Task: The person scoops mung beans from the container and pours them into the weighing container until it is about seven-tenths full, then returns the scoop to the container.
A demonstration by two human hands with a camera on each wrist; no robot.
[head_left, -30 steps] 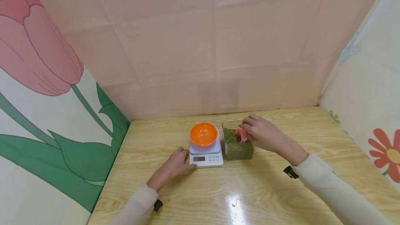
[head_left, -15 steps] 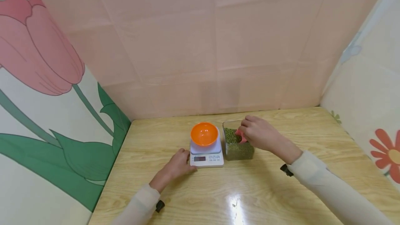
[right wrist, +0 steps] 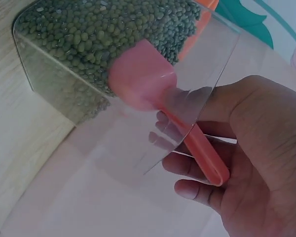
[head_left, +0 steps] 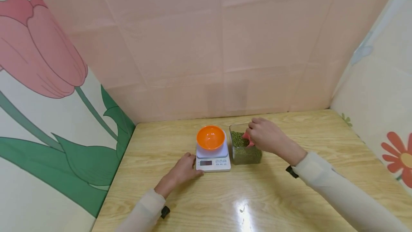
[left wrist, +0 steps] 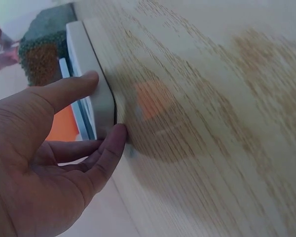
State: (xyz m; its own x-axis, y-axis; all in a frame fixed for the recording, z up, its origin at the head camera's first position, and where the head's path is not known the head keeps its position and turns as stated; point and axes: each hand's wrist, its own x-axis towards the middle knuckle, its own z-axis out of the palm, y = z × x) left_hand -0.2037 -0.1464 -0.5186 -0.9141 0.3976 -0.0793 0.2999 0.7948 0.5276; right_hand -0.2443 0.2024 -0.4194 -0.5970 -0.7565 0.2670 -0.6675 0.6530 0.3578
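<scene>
Pink scoop [right wrist: 144, 74], head at mung beans [right wrist: 84, 34] inside clear rectangular container [head_left: 246, 158]; right hand [head_left: 268, 137] pinches handle. Just left: digital kitchen scale [head_left: 213, 165], orange bowl [head_left: 210, 138] on top. Left hand [head_left: 181, 172] grips scale's near-left corner, thumb at front. Wood-grain table [head_left: 273, 199] beneath.

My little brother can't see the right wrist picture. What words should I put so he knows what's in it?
A right hand holds a pink scoop, its wide end against lots of small green beans in a clear box. A bit of an orange bowl shows beyond the beans.
</scene>
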